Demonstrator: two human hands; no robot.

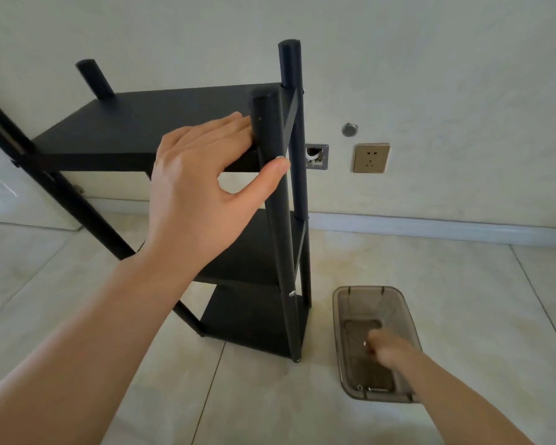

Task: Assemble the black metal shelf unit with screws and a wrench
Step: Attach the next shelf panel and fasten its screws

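The black metal shelf unit (142, 123) stands upright on the tiled floor, with three boards and four round posts. My left hand (199, 187) rests on the right end of the top board, fingers straight, and its thumb touches the front right post (272, 220). A silver screw head (291, 293) shows low on that post. To the right, my right hand (385, 348) reaches into a smoky clear plastic tray (339, 316) on the floor. It is blurred; its curled fingers pinch a small silver screw (365, 343). No wrench is in sight.
The wall stands close behind the shelf, with a power outlet (371, 158), an open wall box (316, 156) and a round cap (349, 129). A small metal part (379, 388) lies at the near end of the tray. Floor tiles surround the shelf and the tray.
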